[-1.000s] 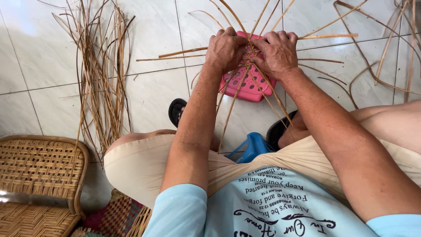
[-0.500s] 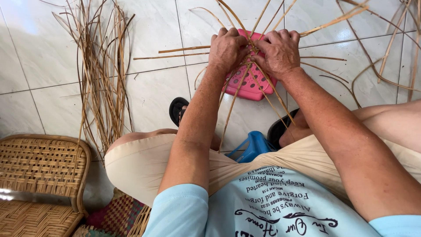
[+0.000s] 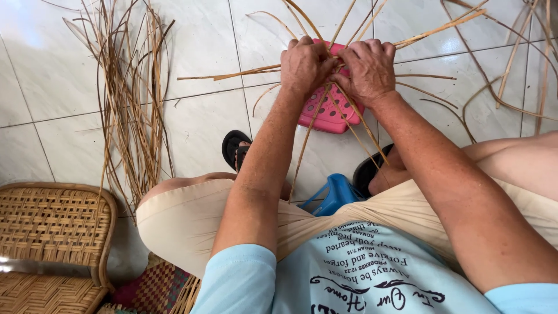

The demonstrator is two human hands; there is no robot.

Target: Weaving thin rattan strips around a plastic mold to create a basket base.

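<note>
My left hand [image 3: 305, 64] and my right hand [image 3: 367, 68] are pressed close together over a pink perforated plastic stool [image 3: 329, 110] on the tiled floor. Both hands grip thin tan rattan strips [image 3: 314, 125] that cross between my fingers and fan out in all directions. Some strips hang down toward my knees, others reach up and to the right [image 3: 442, 26]. My fingertips are hidden among the crossing strips.
A loose bundle of rattan strips [image 3: 131, 99] lies on the white tiles at the left. A woven cane chair seat [image 3: 55, 224] sits at the lower left. A blue plastic stool [image 3: 334, 195] is under me, with black sandals [image 3: 235, 148] beside it. More curved strips [image 3: 511, 75] lie at the right.
The hands stay together on the strips over the pink stool; a long strip at the upper right has swung upward. The view has shifted only slightly.
</note>
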